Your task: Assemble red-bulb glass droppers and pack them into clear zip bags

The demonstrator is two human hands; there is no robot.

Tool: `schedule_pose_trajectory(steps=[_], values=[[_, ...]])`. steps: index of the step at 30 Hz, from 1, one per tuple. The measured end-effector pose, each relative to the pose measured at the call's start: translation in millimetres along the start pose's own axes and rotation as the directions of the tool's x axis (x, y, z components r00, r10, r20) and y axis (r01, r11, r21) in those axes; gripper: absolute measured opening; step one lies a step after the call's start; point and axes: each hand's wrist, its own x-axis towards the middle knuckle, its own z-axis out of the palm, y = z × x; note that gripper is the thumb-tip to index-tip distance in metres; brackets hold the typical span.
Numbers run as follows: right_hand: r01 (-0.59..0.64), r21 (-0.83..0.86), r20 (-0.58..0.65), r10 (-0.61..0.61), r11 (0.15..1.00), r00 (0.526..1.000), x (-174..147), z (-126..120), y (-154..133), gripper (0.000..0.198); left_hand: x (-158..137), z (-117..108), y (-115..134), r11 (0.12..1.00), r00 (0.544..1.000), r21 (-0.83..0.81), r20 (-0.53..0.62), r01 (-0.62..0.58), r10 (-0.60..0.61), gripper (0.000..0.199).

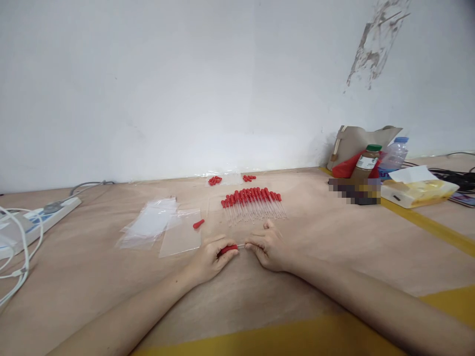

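Just before the row of finished droppers [254,201], the left hand [211,258] pinches a red rubber bulb [228,249] while the right hand [269,245] fingers grip the thin glass tube [241,245]; pushing straight and gently should spare the glass.

I see a plain white wall [185,84] filling the upper view, with a scuffed patch of peeled paint [374,44] at upper right. Below it runs a light brown desk [315,247] marked with yellow tape lines [426,222]. Lighting is even and diffuse. A white power strip [40,217] lies at far left.
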Motion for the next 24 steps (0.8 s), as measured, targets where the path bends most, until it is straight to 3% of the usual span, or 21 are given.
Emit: schedule_pose_trajectory(steps=[7, 12, 16, 18, 20, 24], values=[[-0.018, 0.0, 0.01, 0.018, 1.0, 1.0, 5.0, -0.1, -5.1, 0.024, 5.0, -7.8, -8.5, 0.991, 0.995, 0.089, 0.041, -0.097, 0.094, 0.022], [-0.044, -0.117, 0.045, 0.049, 0.992, 0.998, 6.7, -9.7, -13.4, 0.023, 7.0, -13.2, -19.0, 0.964, 0.978, 0.18, -0.039, -0.196, 0.206, 0.024], [-0.148, -0.114, 0.019, 0.151, 0.982, 0.988, 2.5, -14.2, -2.6, 0.021, 2.7, -7.8, -15.1, 0.983, 0.976, 0.173, -0.198, -0.057, 0.092, 0.027], [-0.273, -0.018, -0.053, 0.271, 0.962, 0.961, 1.5, -15.1, 11.0, 0.022, 1.8, -5.6, -12.4, 0.989, 0.977, 0.141, -0.213, 0.049, -0.019, 0.026], [-0.405, 0.088, -0.105, 0.413, 0.91, 0.905, 3.2, -15.7, 26.3, 0.023, 2.7, -4.9, -11.3, 0.991, 0.988, 0.099, -0.13, 0.093, -0.08, 0.017], [-0.607, 0.204, -0.034, 0.625, 0.768, 0.78, 19.7, -14.4, 46.4, 0.021, 6.1, -5.6, -12.6, 0.994, 0.996, 0.063, 0.006, 0.085, -0.086, 0.012]])
